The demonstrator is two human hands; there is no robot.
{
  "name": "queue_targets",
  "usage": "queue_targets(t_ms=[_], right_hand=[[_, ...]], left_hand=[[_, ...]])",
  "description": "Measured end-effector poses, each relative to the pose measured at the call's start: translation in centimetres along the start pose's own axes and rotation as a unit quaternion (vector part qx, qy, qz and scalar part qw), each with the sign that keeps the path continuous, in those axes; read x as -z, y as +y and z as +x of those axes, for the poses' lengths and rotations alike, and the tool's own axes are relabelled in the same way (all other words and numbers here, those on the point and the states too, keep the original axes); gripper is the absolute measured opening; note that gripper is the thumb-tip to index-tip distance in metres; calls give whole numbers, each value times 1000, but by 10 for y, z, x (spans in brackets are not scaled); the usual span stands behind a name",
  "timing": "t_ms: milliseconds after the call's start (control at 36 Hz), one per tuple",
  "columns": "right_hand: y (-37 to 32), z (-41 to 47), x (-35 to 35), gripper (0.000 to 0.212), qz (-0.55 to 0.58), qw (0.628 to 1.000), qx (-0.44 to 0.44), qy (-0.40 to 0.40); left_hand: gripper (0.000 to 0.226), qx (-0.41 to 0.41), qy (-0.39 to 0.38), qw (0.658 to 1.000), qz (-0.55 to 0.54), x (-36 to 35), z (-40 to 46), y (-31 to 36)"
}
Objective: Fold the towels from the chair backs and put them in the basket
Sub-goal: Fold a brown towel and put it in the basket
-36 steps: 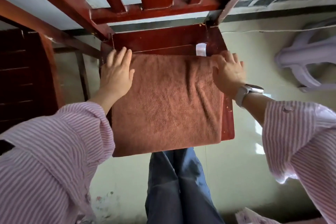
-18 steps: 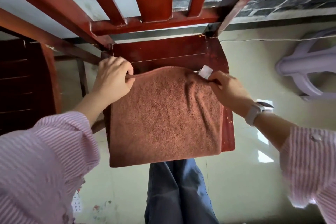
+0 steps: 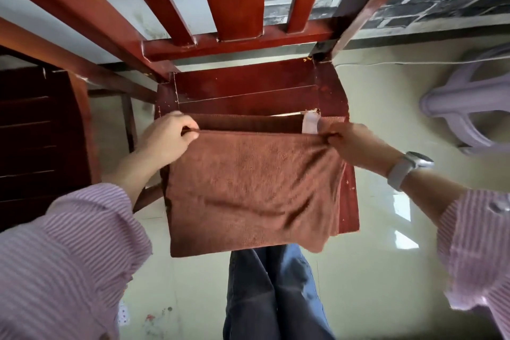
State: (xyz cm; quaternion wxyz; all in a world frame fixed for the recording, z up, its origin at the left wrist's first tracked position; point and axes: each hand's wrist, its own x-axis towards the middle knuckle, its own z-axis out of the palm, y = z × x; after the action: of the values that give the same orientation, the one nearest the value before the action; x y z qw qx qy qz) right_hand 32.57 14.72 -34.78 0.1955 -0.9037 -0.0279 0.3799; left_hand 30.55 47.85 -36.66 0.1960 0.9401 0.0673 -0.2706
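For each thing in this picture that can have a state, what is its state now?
Towel: partly folded, lying on the chair seat, far edge lifted.
Left hand: pinches the towel's far left corner.
Right hand: pinches the towel's far right corner.
White label: exposed, upright.
Chair seat: partly covered.
Plastic stool: unused.

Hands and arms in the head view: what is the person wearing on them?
Both arms wear loose long sleeves, pink with fine white stripes: left sleeve, right sleeve, the latter with a button at its cuff. The right wrist carries a watch with a pale band. The left hand and right hand are bare.
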Motion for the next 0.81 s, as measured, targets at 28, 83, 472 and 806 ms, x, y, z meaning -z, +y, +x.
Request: queue_targets(t_ms=[28,83,472,806], right_hand=[[0,3,-2,34,-6,999,3,39],[1,10,-6,33,-44,995,18,90],[7,19,-23,23,-108,987,5,118],[6,-11,0,24,-63,992,23,106]], left_hand=[[15,-8,23,1000,15,-4,3,0],[14,-16,41,998,37,-9,6,-1],[12,-52,5,997,58,-14,8,-11],[13,-112,52,991,47,13,-21,-7]])
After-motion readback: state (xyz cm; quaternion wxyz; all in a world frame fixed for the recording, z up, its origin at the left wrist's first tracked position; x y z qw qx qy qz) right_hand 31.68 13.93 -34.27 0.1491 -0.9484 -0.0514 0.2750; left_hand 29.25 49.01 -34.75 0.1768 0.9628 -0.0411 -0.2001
